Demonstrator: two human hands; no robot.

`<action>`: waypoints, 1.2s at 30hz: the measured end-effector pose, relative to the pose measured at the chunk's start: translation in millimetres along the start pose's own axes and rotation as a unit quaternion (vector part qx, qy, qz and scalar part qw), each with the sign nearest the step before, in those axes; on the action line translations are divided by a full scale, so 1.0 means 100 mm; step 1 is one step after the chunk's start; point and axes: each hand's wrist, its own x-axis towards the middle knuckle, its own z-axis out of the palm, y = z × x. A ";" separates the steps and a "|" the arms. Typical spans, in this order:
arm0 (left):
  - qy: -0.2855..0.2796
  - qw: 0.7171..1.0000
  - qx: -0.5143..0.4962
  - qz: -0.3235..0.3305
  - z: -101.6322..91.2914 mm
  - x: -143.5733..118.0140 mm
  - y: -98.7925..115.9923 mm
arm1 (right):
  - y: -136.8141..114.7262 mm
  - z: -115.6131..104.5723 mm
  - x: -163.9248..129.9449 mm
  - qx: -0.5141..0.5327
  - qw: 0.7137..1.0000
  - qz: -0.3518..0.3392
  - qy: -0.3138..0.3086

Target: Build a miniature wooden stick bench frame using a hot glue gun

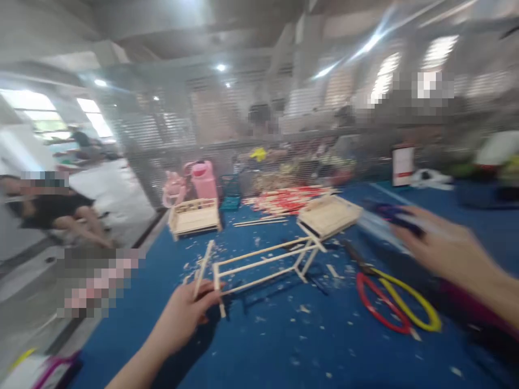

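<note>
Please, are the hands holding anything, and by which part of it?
The left hand holds the wooden stick frame by its left end. The right hand holds a dark tool; blur hides the exact part.

The stick frame (267,261) is cream, the tabletop (284,340) blue, the 2 scissor handles (433,324) red and yellow.

Single view, your head cam. It looks from your side of the blue table (284,351), forward and slightly down. Near: your left hand (184,310) comes in from the bottom, your right hand (440,243) from the right edge. Wide framing: ceiling (162,27) up top, plastic curtain (166,129) beyond the table, floor (109,181) off left.
</note>
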 end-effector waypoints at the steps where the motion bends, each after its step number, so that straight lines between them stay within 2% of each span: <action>1: 0.007 1.000 0.004 -0.002 -0.01 0.03 0.00 | 0.10 -0.08 0.05 -0.055 0.998 0.032 0.013; 3: 0.015 1.000 0.003 0.003 -0.03 0.10 -0.01 | 0.23 -0.10 0.23 -0.150 0.984 0.091 0.018; 4: 0.013 1.000 0.001 0.007 -0.04 0.12 -0.01 | 0.26 -0.06 0.34 -0.183 0.978 0.103 0.001; 9: 0.017 1.000 0.008 0.011 -0.04 0.13 0.01 | 0.30 0.38 0.81 -0.182 0.977 0.081 -0.077; 13: 0.028 0.999 0.010 0.013 0.00 0.10 0.02 | 0.35 0.63 0.85 -0.154 0.978 0.081 -0.118; 16: 0.010 0.999 0.014 0.029 0.03 0.09 -0.01 | 0.28 0.63 0.79 -0.128 0.986 0.071 -0.082; 18: 0.007 0.999 0.009 0.032 0.04 0.09 -0.04 | 0.07 0.50 0.75 -0.072 0.995 0.073 -0.018; 20: 0.009 1.000 0.003 0.026 0.06 0.10 -0.05 | -0.30 0.29 0.73 -0.001 0.988 0.135 0.080; 21: 0.011 1.000 0.000 0.021 0.07 0.10 -0.05 | -0.52 0.18 0.74 0.044 0.983 0.134 0.118; 23: 0.015 1.000 -0.004 0.014 0.09 0.09 -0.03 | -1.00 -0.01 0.78 0.076 0.982 0.052 0.165; 25: 0.020 1.000 -0.004 0.013 0.10 0.08 0.01 | -1.46 -0.08 0.87 0.093 0.980 -0.116 0.133; 26: 0.025 1.000 -0.002 0.013 0.11 0.07 0.03 | -1.66 -0.07 0.94 0.107 0.964 -0.218 0.104; 28: 0.032 0.999 0.006 0.021 0.11 0.05 0.07 | -2.00 0.02 1.08 0.100 0.941 -0.324 0.025; 30: 0.036 0.998 0.014 0.040 0.11 0.03 0.09 | -2.24 0.15 1.22 0.060 0.938 -0.336 -0.060; 33: 0.041 0.996 0.023 0.070 0.11 0.04 0.08 | -2.44 0.29 1.34 -0.024 0.922 -0.336 -0.190; 36: 0.045 0.996 0.034 0.074 0.11 0.06 0.04 | -2.50 0.32 1.34 -0.077 0.907 -0.330 -0.250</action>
